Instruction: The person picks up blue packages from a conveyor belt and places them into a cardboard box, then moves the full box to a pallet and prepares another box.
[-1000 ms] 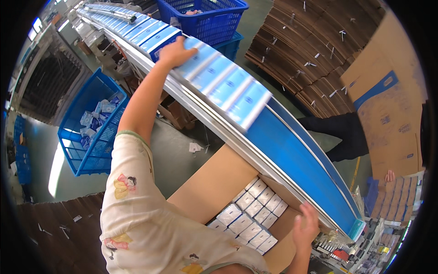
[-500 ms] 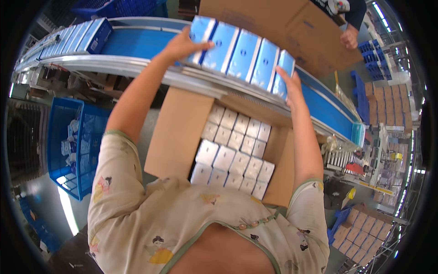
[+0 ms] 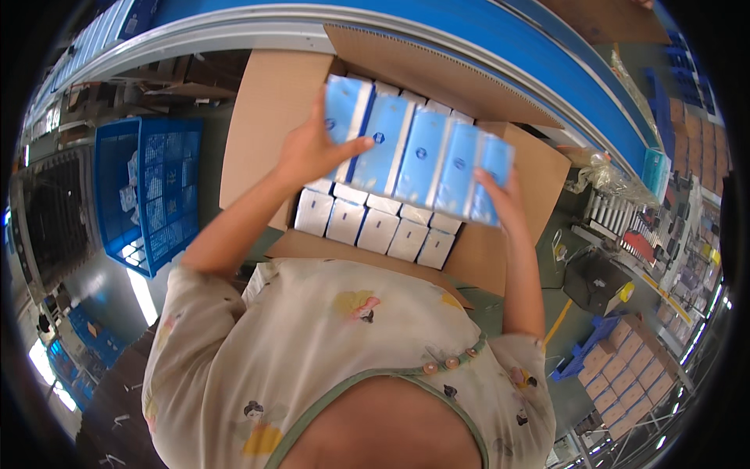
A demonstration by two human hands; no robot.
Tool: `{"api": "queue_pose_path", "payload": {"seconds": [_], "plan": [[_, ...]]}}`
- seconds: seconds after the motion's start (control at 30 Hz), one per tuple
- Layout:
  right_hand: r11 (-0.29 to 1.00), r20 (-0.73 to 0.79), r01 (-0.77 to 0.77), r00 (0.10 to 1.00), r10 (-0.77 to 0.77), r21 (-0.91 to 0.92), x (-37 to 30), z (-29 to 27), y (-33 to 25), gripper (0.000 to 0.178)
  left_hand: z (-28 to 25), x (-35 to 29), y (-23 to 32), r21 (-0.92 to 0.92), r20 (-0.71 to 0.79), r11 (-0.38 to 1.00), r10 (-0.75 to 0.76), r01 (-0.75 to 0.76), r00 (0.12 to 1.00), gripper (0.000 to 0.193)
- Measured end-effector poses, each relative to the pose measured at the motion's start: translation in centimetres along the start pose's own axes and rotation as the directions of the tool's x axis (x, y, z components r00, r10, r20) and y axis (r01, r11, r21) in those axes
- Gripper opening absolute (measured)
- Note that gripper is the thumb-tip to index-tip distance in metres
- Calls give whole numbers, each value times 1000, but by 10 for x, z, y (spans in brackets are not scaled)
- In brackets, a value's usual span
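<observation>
A row of several blue-and-white tissue packs (image 3: 422, 156) is squeezed between my two hands, tilted and slightly blurred. My left hand (image 3: 312, 152) grips its left end, thumb lying over the face of the packs. At the other end my right hand (image 3: 504, 199) presses in, its thumb also on top. Under the row stands an open cardboard carton (image 3: 262, 133) with its flaps folded out. White-ended packs (image 3: 379, 230) stand inside in rows; the held row hides the middle of them. Whether the held packs touch those below, I cannot tell.
Beyond the carton a blue conveyor belt (image 3: 508, 43) with metal rails runs across. More packs (image 3: 101, 35) stand on it at far left. A blue plastic crate (image 3: 168, 187) is on the left; stacked brown boxes (image 3: 625, 375) and a black bin (image 3: 598, 281) are on the right.
Both hands have brought the row of tissue packs off the conveyor belt and toward me, over the carton. My view has tipped, and the other person's hand no longer shows clearly.
</observation>
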State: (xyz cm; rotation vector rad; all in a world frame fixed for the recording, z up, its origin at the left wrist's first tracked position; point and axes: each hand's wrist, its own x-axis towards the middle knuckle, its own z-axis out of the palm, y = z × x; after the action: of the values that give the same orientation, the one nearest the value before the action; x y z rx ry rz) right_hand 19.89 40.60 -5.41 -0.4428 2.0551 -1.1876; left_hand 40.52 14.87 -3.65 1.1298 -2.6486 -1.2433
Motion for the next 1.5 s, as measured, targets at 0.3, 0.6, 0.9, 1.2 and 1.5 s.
{"api": "queue_pose_path", "payload": {"seconds": [0.3, 0.6, 0.9, 1.2, 1.5], "plan": [[324, 181, 124, 971, 154, -938, 156, 24, 29, 54, 61, 146, -3, 526, 401, 847, -164, -79, 901, 67], [640, 492, 304, 860, 134, -706, 100, 68, 16, 62, -63, 104, -12, -261, 424, 941, 313, -216, 850, 57], [433, 427, 408, 902, -60, -803, 89, 70, 7, 56, -333, 156, -210, 298, -891, 869, 105, 395, 441, 51], [488, 350, 402, 915, -198, -775, 30, 82, -43, 44, -340, 145, -196, 454, -801, 829, 220, 325, 557, 55], [586, 315, 382, 924, -218, -715, 18, 114, -137, 33, -428, 180, -256, 318, -862, 689, -76, 651, 502, 51]]}}
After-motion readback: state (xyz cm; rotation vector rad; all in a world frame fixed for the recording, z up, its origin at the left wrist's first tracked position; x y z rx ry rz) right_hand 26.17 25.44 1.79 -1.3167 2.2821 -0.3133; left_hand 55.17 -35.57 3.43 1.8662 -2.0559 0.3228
